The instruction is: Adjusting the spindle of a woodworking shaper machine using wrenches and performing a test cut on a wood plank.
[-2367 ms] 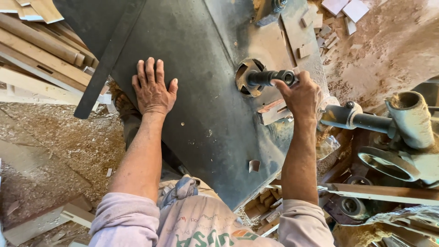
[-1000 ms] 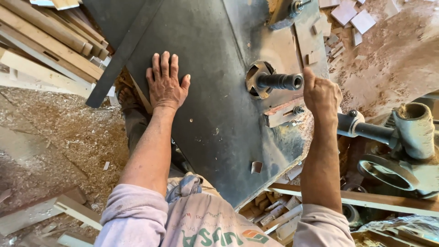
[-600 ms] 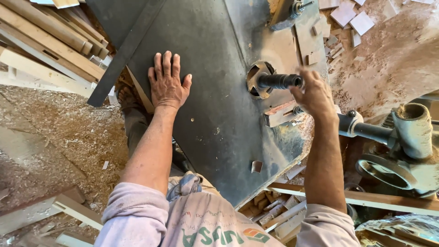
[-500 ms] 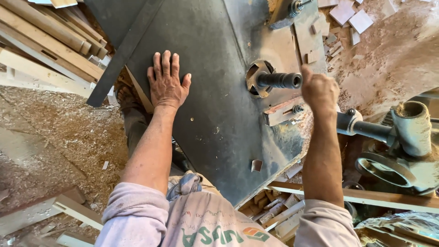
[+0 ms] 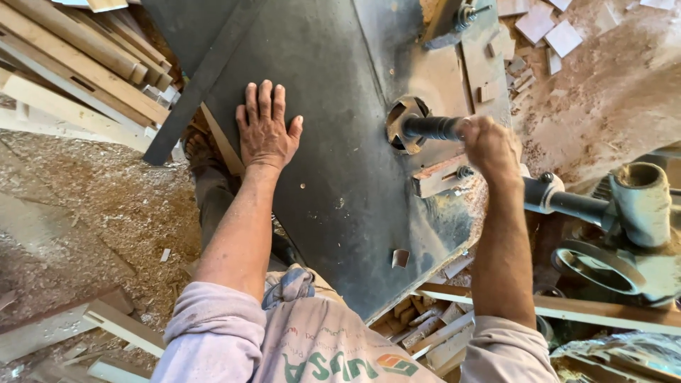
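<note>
Here, dark rod (image 5: 433,128) lying left-right

Packages: none in view.
Signs: none in view.
Screens: none in view.
Labels: none stuck on any object.
Nearest thing to a label: printed logo (image 5: 369,365) on the person's pale shirt, bottom centre of the frame; green block letters beside a small orange and green emblem, seen upside down, partly cut off by the frame edge.
</note>
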